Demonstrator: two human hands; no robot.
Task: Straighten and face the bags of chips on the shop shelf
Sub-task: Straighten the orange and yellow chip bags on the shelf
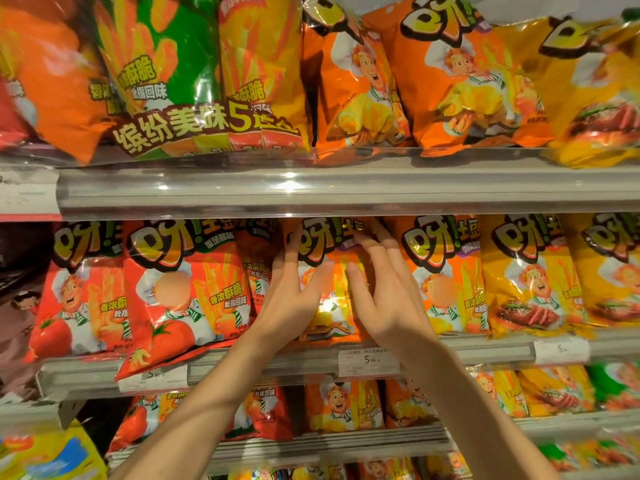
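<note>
Shop shelving fills the view in stacked tiers, each packed with bags of chips behind a clear price rail. We have both hands on the orange bag [325,289] at the centre of the middle shelf [467,353]. Our left hand [291,299] lies against its left edge and our right hand [384,299] against its front and right side; the fingers [377,240] of both are straight and spread wide, pressing rather than pinching.

We judge the work part done. The yellow bags [526,275] to the right stand upright and face out. The red bag [180,292] to the left tilts, its lower corner hanging over the rail and covering a price tag [152,379]; it remains to be squared. The lower shelf looks uneven, though blur limits that finding.

Room is tight: bags touch side to side, and the upper shelf rail [311,192] sits just above the bag tops, so any lift would meet it.
</note>
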